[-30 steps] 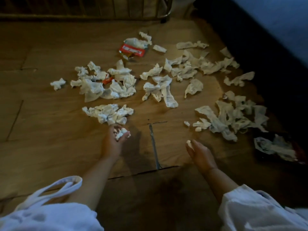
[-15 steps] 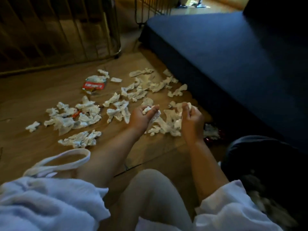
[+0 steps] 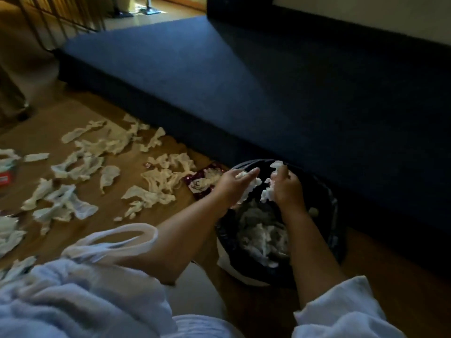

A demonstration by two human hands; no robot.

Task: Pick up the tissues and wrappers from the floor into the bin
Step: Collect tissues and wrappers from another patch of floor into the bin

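White sleeves: a pale robe (image 3: 73,301) fills the lower left corner, with its strap loop (image 3: 117,242) beside the left forearm. The right sleeve (image 3: 341,311) sits at the lower right.
Knee: a bent leg (image 3: 195,296) in light cloth lies between the two arms, near the bin's white base.
Bin (image 3: 329,215): it stands on the wooden floor (image 3: 109,228) just in front of the blue couch. A black liner is folded over its rim, and the white body shows low on the left.
Binned tissues (image 3: 261,235): a crumpled heap lies inside, partly hidden by the right forearm.
Left hand (image 3: 234,184): it hovers over the bin's left rim with the fingers stretched almost straight. A tissue wad (image 3: 249,189) hangs beneath them against the palm.
Right hand (image 3: 286,189): it is over the bin's mouth, fingers curled tight round a tissue clump (image 3: 277,164) that pokes out above and left of the fist.
In the way: both forearms cross the bin's mouth, and the left hand covers one edge of the maroon wrapper.
Maroon wrapper (image 3: 197,184): it lies on the floor just beside the bin's left rim.
Floor tissues (image 3: 156,186): many torn, crumpled pieces are spread across the floor left of the bin, reaching the couch's foot.
Red wrapper (image 3: 3,179): it is cut off by the left edge, well apart from the bin.
Blue couch (image 3: 244,81): low, dark and broad, it runs behind the bin.
Wire rack (image 3: 61,15): it stands at the far upper left, dim and blurred.
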